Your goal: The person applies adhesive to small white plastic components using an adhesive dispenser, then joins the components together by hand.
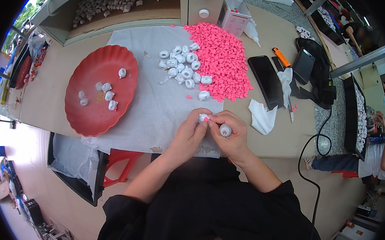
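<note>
In front of my body, both hands meet over the near edge of the white sheet (pixel 157 122). My left hand (pixel 187 136) is closed, pinching a small white piece (pixel 202 117) with a bit of pink on it. My right hand (pixel 233 137) has its thumb and fingertips against that piece. Tucked in the right hand is a white round-ended thing (pixel 225 130); its rest is hidden by the fingers. Just beyond lie several similar white pieces (pixel 180 63), beside a wide heap of small pink pieces (pixel 222 60).
A red scalloped dish (pixel 78 112) with a few white pieces stands at left. To the right are a black phone (pixel 265 81), an orange-handled cutter (pixel 281 56), a white cloth (pixel 263 117) and a squeeze bottle (pixel 252 31). A shelf unit (pixel 123 29) stands behind; a person (pixel 378 160) is at far right.
</note>
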Available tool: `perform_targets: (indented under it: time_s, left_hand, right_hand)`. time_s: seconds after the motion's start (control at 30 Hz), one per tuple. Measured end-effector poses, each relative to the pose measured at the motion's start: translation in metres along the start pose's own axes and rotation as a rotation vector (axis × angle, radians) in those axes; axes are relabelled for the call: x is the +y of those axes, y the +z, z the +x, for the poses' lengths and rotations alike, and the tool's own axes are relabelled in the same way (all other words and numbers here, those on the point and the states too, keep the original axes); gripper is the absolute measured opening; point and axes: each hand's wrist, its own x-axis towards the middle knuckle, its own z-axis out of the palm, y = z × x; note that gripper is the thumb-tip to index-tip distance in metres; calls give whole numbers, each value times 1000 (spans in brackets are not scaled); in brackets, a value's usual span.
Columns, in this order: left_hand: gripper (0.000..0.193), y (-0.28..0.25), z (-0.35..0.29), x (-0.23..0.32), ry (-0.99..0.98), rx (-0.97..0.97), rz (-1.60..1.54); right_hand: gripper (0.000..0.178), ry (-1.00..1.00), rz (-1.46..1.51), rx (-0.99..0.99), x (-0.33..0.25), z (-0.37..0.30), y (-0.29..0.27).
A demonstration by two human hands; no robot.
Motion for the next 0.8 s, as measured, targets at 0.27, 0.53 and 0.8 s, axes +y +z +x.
perform_targets:
  time_s: [0.27, 0.53, 0.8]
  left_hand:
    - [33, -9, 1, 10, -225, -80, -242]
    - [32, -10, 2, 8, -249, -104, -337]
    - [27, -8, 4, 10, -232, -72, -367]
  right_hand:
    - [9, 511, 299, 30, -2, 4, -8]
    - [9, 600, 410, 15, -1, 6, -9]
    - [8, 493, 322, 8, -2, 5, -6]
